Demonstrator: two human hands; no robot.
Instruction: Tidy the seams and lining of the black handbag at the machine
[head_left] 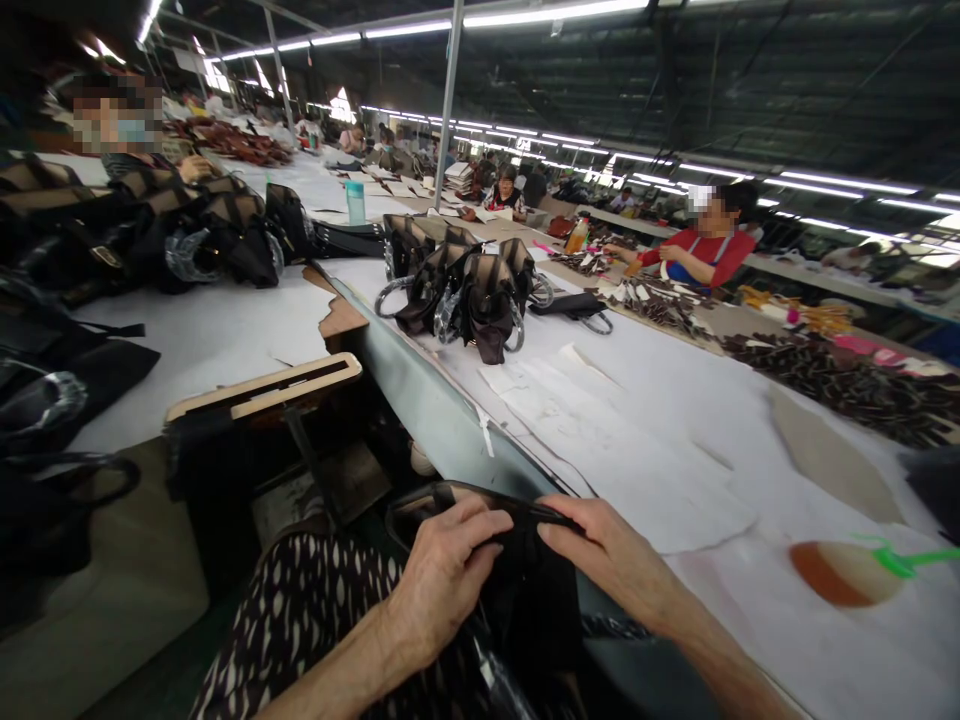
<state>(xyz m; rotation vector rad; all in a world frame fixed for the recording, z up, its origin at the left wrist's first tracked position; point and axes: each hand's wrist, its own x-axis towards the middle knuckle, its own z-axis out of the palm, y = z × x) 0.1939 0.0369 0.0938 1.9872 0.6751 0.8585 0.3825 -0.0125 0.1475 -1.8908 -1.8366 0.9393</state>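
Observation:
Both my hands grip a black bag [525, 590] on my lap, at its top edge. My left hand [442, 575] has its fingers curled over the bag's rim near a black strap. My right hand [607, 555] pinches the same rim from the right, thumb towards the left hand. The bag's lower body hangs between my forearms. My patterned skirt [315, 620] shows under the left arm.
A white-covered table [660, 440] runs ahead on the right with a cluster of dark handbags [472, 290], paper pieces and piles of dark straps [847, 380]. A wooden slotted jig [262, 385] sits left. More bags [187, 235] lie beyond. A green-handled brush [911, 560] lies right. Other workers sit farther off.

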